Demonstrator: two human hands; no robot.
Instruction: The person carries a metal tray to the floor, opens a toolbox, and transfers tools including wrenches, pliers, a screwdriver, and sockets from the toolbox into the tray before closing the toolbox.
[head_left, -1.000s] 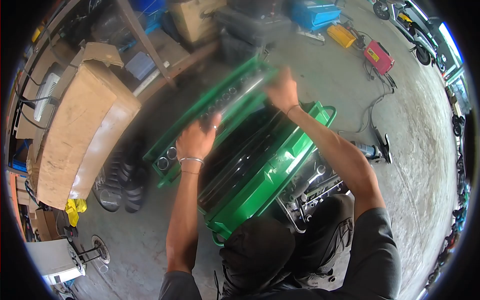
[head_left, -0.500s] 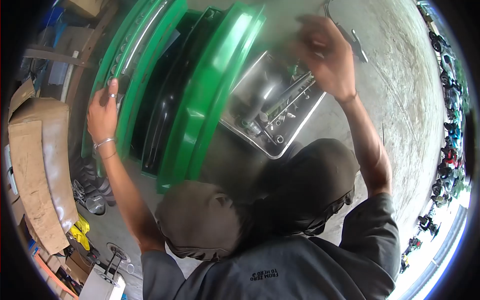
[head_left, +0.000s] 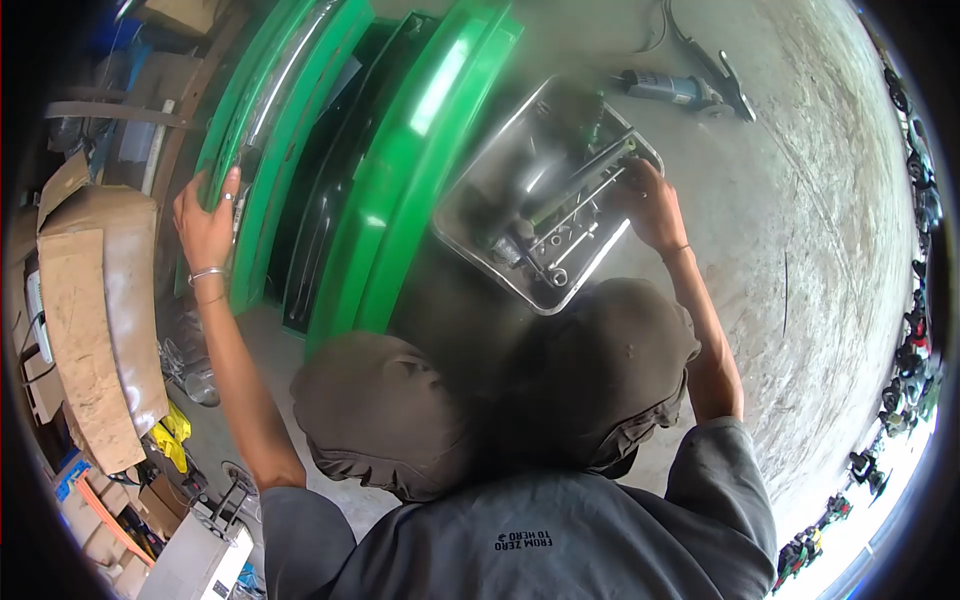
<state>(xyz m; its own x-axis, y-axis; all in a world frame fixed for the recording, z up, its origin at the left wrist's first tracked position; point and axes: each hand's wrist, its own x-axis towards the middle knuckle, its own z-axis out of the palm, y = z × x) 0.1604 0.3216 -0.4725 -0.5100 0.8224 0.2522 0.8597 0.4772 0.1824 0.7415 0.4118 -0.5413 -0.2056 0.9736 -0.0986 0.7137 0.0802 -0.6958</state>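
My left hand is closed over the edge of a long green metal tray, part of an opened green tool chest. A shallow metal tray lies on the floor to the chest's right. In it are a long metal bar, a wrench and several small sockets. My right hand is at this tray's right rim, fingers curled down by the tools. What its fingertips hold, if anything, is hidden.
Beyond the metal tray, an angle grinder rests on the concrete floor beside a dark metal stand. Cardboard leans at the left, with a yellow bag below. Parked motorcycles line the far right.
My right hand has come down from above the tray's far side to its right rim, uncovering the grinder. My left hand stays on the green tray's edge.
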